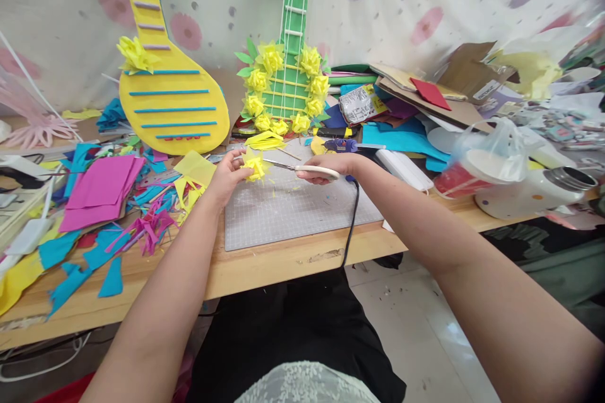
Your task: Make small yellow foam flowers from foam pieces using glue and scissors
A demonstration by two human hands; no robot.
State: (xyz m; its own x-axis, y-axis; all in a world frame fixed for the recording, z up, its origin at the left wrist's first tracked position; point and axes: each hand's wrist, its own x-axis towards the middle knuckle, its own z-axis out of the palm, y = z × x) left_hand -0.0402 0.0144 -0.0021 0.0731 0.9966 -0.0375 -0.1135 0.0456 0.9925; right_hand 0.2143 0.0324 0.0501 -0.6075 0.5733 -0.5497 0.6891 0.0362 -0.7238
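My left hand [230, 174] pinches a yellow paper flower [254, 165] above the cutting mat. In my right hand [326, 167] is a pair of scissors [317, 172] with pale handles. Their blades point left and reach the flower's edge; whether they touch a petal I cannot tell. Below both hands lies the grey gridded cutting mat [283, 220], with small yellow scraps on it. Behind them stands a green instrument-shaped craft [289, 91] ringed with yellow flowers. A yellow craft [174, 97] of similar shape, with one flower cluster, leans to its left.
A blue glue gun [341, 145] lies behind my right hand, its black cable [350, 227] crossing the mat. Magenta sheets [101, 192] and coloured scraps cover the left side. A lidded cup [466, 173] and white bottle [529, 195] are at right.
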